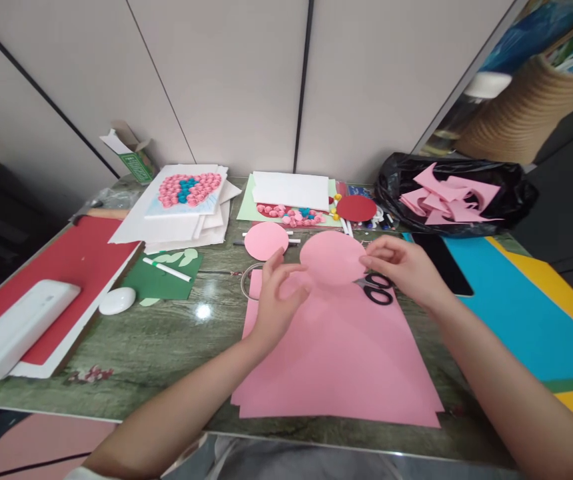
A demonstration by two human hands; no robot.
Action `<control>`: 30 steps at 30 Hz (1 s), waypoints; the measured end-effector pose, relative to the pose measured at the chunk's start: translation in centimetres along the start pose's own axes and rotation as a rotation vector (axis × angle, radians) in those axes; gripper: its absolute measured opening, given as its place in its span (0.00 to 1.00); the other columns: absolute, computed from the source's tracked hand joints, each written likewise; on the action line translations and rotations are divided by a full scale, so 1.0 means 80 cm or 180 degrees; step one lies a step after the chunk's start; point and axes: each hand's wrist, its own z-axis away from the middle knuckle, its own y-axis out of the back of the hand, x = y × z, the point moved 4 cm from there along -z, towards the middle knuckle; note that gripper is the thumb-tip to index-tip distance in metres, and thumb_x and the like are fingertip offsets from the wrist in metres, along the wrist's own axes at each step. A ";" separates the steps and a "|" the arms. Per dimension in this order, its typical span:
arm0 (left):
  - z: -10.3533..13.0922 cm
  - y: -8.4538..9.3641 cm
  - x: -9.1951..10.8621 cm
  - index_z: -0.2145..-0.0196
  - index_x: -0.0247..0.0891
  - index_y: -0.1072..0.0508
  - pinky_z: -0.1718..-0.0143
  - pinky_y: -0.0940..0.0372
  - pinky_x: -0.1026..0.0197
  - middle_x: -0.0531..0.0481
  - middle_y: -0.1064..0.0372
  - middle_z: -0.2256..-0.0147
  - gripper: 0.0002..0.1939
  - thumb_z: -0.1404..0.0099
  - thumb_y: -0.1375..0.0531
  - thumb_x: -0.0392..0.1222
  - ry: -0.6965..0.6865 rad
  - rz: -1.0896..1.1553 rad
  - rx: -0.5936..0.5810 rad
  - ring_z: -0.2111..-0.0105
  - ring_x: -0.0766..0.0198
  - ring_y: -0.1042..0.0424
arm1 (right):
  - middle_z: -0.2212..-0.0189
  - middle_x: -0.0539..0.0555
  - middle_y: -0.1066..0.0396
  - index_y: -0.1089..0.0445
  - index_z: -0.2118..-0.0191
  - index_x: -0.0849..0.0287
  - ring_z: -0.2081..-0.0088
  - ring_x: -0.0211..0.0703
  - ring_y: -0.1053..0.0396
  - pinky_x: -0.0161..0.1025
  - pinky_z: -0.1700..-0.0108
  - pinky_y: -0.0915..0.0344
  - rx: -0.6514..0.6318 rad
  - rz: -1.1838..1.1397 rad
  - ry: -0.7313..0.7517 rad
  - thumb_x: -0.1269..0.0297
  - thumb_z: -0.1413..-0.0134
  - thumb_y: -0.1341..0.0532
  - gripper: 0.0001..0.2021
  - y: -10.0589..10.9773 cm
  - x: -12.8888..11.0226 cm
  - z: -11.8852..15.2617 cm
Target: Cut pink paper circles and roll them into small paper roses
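A pink paper circle (334, 259) is held by its right edge, pinched between the thumb and fingers of my right hand (404, 267). My left hand (277, 293) is at its left side, thumb and fingers spread with nothing between them. Beneath both hands lie large pink paper sheets (336, 363), slightly fanned at the front corners. Scissors with black handles (377, 290) rest on the sheets below my right hand. Behind my left hand is another pink paper circle (266, 241) on the table. A metal ring (246, 283) is partly hidden by my left hand.
A black plastic bag (389, 193) with pink paper scraps (449, 197) stands at the back right, near blue paper (526, 310) and a black phone (441, 263). A heart-decorated picture (189, 190) tops papers at the back left. A white device (21, 330) lies on red board.
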 end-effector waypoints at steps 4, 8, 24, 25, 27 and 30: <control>0.004 -0.017 -0.006 0.61 0.42 0.25 0.51 0.36 0.57 0.45 0.40 0.46 0.13 0.45 0.38 0.35 0.0134 0.0195 -0.0757 0.48 0.57 0.36 | 0.77 0.48 0.30 0.33 0.71 0.58 0.75 0.35 0.33 0.31 0.72 0.39 -0.0060 -0.0238 -0.0238 0.55 0.57 0.33 0.13 -0.001 0.016 0.023; 0.005 -0.023 -0.021 0.63 0.39 0.24 0.62 0.33 0.60 0.45 0.26 0.60 0.10 0.45 0.39 0.35 0.0478 -0.0160 -0.0809 0.61 0.60 0.28 | 0.78 0.49 0.30 0.32 0.70 0.59 0.77 0.35 0.34 0.32 0.76 0.40 -0.0059 -0.0247 -0.0347 0.54 0.55 0.34 0.13 -0.009 0.025 0.034; -0.004 -0.010 -0.021 0.64 0.38 0.24 0.69 0.36 0.65 0.47 0.27 0.59 0.09 0.46 0.38 0.37 0.0887 -0.0052 -0.0320 0.64 0.63 0.31 | 0.58 0.57 0.27 0.30 0.57 0.57 0.55 0.55 0.33 0.48 0.57 0.38 -0.0549 0.3170 0.0151 0.53 0.46 0.43 0.16 0.029 0.087 0.036; -0.005 -0.010 -0.021 0.64 0.39 0.24 0.70 0.36 0.65 0.47 0.28 0.59 0.09 0.46 0.38 0.38 0.0894 -0.0031 -0.0308 0.64 0.63 0.31 | 0.59 0.57 0.27 0.30 0.59 0.57 0.55 0.55 0.33 0.48 0.57 0.38 -0.0561 0.3198 0.0120 0.54 0.46 0.43 0.15 0.028 0.086 0.037; -0.005 -0.009 -0.021 0.64 0.39 0.24 0.71 0.35 0.65 0.47 0.28 0.59 0.10 0.46 0.38 0.38 0.0922 0.0030 -0.0291 0.64 0.63 0.31 | 0.61 0.58 0.27 0.31 0.61 0.59 0.57 0.55 0.32 0.47 0.57 0.39 -0.0616 0.3148 0.0043 0.55 0.47 0.42 0.13 0.028 0.083 0.039; -0.004 -0.008 -0.021 0.63 0.39 0.25 0.72 0.34 0.64 0.47 0.28 0.58 0.10 0.46 0.38 0.39 0.0963 0.0085 -0.0254 0.64 0.62 0.31 | 0.63 0.57 0.28 0.34 0.64 0.58 0.61 0.50 0.31 0.43 0.62 0.37 -0.0721 0.2780 -0.0159 0.56 0.46 0.43 0.11 0.029 0.079 0.041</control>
